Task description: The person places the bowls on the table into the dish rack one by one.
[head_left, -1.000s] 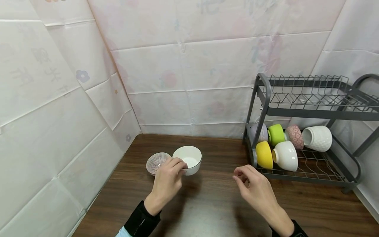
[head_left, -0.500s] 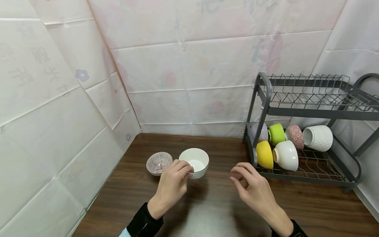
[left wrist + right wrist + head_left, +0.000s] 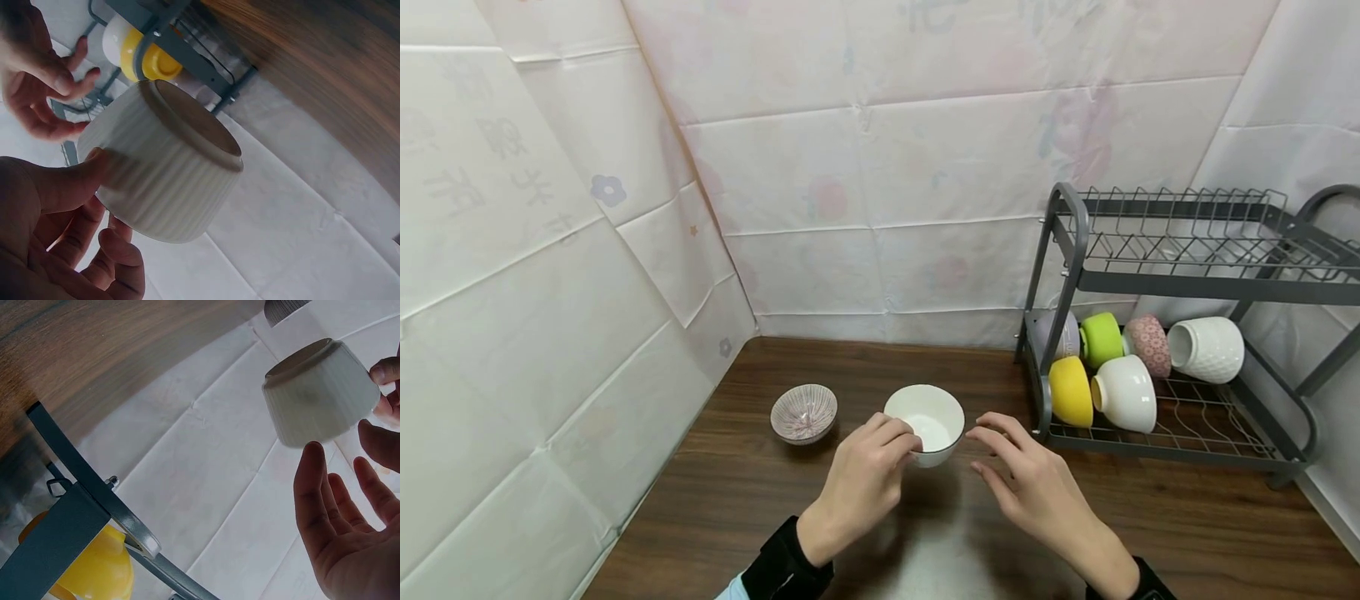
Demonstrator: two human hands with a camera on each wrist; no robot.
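My left hand point(image 3: 867, 475) pinches the near rim of a white bowl point(image 3: 928, 417) between thumb and fingers. Ribbed outer walls and an unglazed-looking foot ring show on this bowl point(image 3: 172, 169) in the left wrist view, where it hangs above the table. Just right of it, my right hand point(image 3: 1037, 492) reaches with fingers spread and relaxed, holding nothing. A small gap seems to part its fingertips from the bowl in the right wrist view point(image 3: 322, 394). A smaller bowl with thin radiating stripes point(image 3: 803, 414) stands on the table to the left.
A dark two-tier dish rack point(image 3: 1210, 287) stands at the right. Its lower tier bears a yellow bowl point(image 3: 1070, 393), a white bowl point(image 3: 1126, 395), a green one point(image 3: 1101, 340), a pink patterned one point(image 3: 1147, 346) and a white textured cup point(image 3: 1206, 350). Pale sheets hang behind the wooden table point(image 3: 737, 517).
My left hand has carried the white bowl rightward, away from the striped bowl. My right hand has shifted slightly left toward it, and its fingers have opened out.
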